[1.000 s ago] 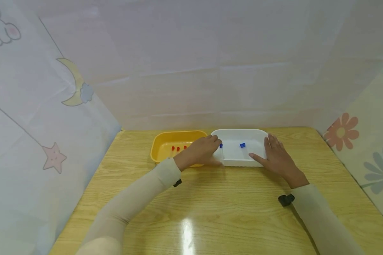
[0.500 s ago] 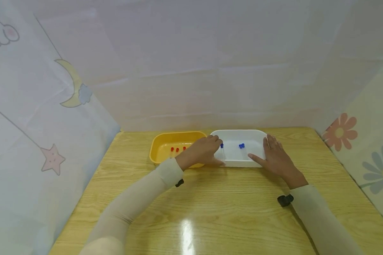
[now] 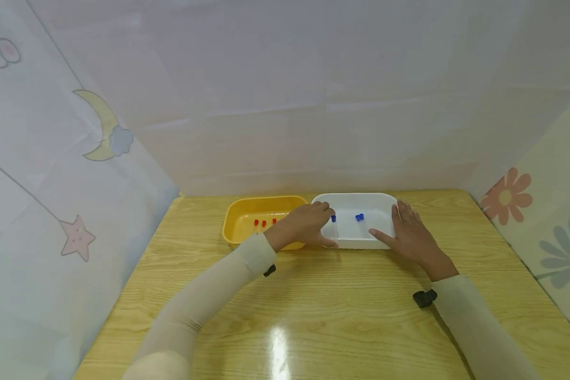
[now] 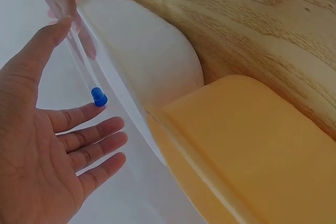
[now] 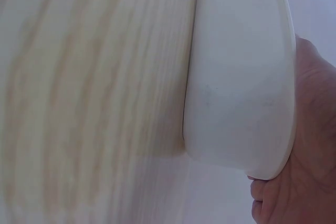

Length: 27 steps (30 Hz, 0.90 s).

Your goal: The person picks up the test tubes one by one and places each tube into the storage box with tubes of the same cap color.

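My left hand (image 3: 309, 224) holds a clear test tube (image 4: 84, 61) with a blue cap by its two ends, thumb at one end and index finger at the capped end. Its other fingers are spread apart in the left wrist view. The tube is over the left part of the white tray (image 3: 361, 244), close to the yellow tray. Inside the white tray lie two more blue-capped tubes (image 3: 359, 217), side by side. My right hand (image 3: 413, 235) rests on the white tray's right end, fingers straight along the rim and thumb toward the inside.
Left of the white tray, touching or nearly so, stands a yellow tray (image 3: 233, 219) with red-capped tubes (image 3: 264, 223); my left forearm hides part of it. Both trays sit near the far edge of the wooden table (image 3: 342, 311). Printed cloth walls surround the table's back and sides.
My left hand has moved slightly to the right with the blue-capped test tube. The right hand stays on the white tray's end; the view has shifted a little.
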Motion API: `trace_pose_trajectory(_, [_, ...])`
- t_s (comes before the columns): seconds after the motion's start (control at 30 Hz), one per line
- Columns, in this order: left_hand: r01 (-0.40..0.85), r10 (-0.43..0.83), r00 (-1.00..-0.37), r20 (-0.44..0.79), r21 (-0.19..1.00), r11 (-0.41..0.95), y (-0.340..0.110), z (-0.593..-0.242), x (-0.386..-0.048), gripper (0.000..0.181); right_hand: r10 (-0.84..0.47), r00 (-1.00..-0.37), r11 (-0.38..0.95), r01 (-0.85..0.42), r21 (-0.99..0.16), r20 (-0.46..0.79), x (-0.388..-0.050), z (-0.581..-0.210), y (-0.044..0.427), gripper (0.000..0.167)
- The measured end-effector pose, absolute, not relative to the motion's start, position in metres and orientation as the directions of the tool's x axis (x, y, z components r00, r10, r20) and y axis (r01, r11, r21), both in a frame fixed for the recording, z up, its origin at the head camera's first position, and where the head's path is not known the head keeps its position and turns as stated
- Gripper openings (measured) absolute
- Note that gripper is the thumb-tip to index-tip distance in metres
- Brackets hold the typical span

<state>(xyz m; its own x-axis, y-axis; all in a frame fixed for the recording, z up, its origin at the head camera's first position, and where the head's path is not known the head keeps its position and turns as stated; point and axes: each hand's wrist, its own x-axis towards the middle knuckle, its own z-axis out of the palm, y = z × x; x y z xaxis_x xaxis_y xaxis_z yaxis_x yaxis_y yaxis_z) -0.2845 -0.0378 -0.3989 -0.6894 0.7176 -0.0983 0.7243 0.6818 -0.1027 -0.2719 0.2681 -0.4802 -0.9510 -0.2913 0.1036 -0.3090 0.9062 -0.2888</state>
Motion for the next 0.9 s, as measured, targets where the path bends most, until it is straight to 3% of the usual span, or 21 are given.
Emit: trace_pose_trajectory(0.9, [0.731, 0.729, -0.681, -0.071, -0.127, 0.670, -0.025, -0.405, -0.296, 0.090, -0.285, -0.954, 0.907, -0.300, -0.295, 0.091, -0.271, -0.480, 0.268, 0.113])
